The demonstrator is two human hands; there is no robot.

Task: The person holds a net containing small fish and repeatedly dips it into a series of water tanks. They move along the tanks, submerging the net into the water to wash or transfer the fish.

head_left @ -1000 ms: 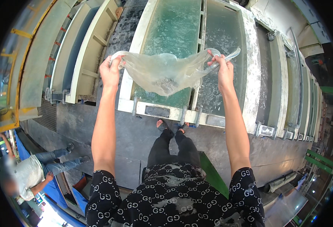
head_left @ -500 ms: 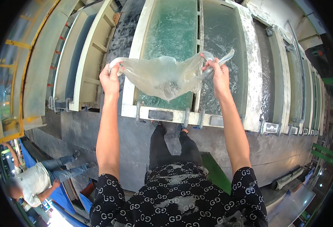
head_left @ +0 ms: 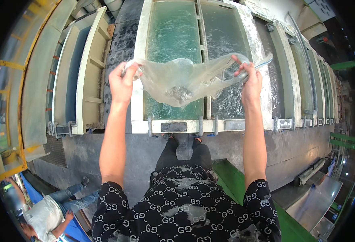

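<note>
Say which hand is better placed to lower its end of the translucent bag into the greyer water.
Probably the right hand: it pinches the translucent bag where the greyer water shows behind; the left hand grips the other end by the white left rim.

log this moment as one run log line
translucent bag: sagging mid-span | left hand: grips one end | right hand: grips opposite end | grey contents: kind unclear | green-liquid tank: seen beneath bag

A yellow frame stands at the far left, and a pale tank nearby holds dark blue liquid. Lower left, a co-worker in jeans is near blue sheeting; a grey roll lies lower right.
</note>
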